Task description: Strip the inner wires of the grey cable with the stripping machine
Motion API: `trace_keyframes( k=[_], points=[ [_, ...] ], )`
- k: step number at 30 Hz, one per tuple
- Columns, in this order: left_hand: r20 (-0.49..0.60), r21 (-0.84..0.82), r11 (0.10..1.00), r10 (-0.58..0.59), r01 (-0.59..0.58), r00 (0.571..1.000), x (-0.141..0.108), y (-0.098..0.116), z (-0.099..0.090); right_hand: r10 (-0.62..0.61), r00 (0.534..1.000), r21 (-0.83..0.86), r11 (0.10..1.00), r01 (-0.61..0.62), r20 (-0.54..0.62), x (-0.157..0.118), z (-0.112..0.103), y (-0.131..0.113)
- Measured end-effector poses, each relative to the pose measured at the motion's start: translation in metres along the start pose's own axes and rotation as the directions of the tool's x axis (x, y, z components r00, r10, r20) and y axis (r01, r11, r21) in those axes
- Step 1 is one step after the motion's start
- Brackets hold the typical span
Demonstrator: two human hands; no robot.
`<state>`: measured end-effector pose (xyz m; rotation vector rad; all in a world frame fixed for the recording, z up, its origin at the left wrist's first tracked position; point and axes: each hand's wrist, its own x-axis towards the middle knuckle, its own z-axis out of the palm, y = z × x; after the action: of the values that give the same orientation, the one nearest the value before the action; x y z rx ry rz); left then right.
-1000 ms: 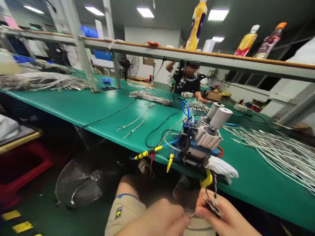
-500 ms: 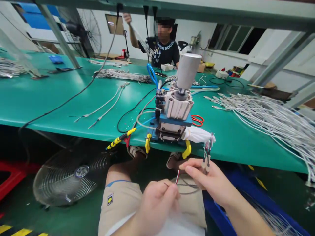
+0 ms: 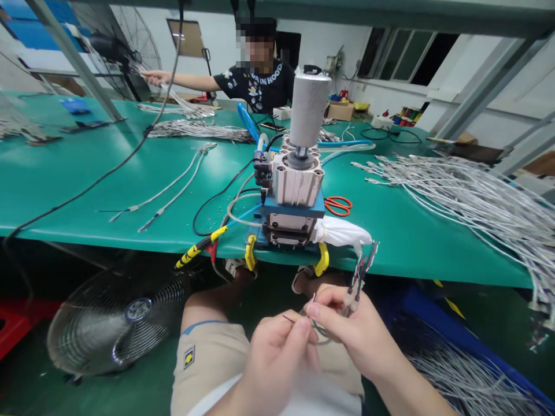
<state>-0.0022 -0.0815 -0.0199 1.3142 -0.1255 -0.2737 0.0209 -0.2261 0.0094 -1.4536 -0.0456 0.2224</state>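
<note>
Left hand point(image 3: 275, 352) and right hand point(image 3: 362, 332) pinch a cable's thin wires point(image 3: 289, 319), fingertips nearly closed, above the lap point(image 3: 214, 352), near side of the press point(image 3: 297, 182); the right also holds a wire bundle point(image 3: 358, 278). Close, light pinches should separate wires cleanly.

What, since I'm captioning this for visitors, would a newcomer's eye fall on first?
Probably the machine topped by a knurled grey cylinder, in mid-view at the near edge of the green table. Next, perhaps, the heap of pale cables spread over the table's right side. Below the machine, the left hand and right hand, close together, hold thin wires.
</note>
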Motion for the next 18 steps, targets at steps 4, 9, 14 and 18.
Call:
trace_keyframes(
  k=[4,9,14,18],
  points=[
    [-0.011,0.086,0.996,0.009,-0.008,1.000,0.000,-0.002,-0.003,0.014,1.000,-0.032,0.999,-0.014,0.005,0.001,0.000,0.000],
    [0.011,0.053,0.995,-0.080,0.080,0.997,0.002,0.000,-0.004,0.031,0.997,-0.039,0.999,-0.028,0.065,0.006,-0.006,0.000],
    [0.047,-0.003,0.984,-0.177,0.177,0.983,0.004,0.002,-0.006,0.031,0.997,-0.072,0.997,-0.025,0.076,0.012,-0.013,-0.001],
    [0.076,0.078,0.987,-0.147,0.141,0.986,0.008,0.004,-0.008,0.070,0.995,-0.050,0.997,-0.066,0.069,0.016,-0.015,-0.003]
  ],
)
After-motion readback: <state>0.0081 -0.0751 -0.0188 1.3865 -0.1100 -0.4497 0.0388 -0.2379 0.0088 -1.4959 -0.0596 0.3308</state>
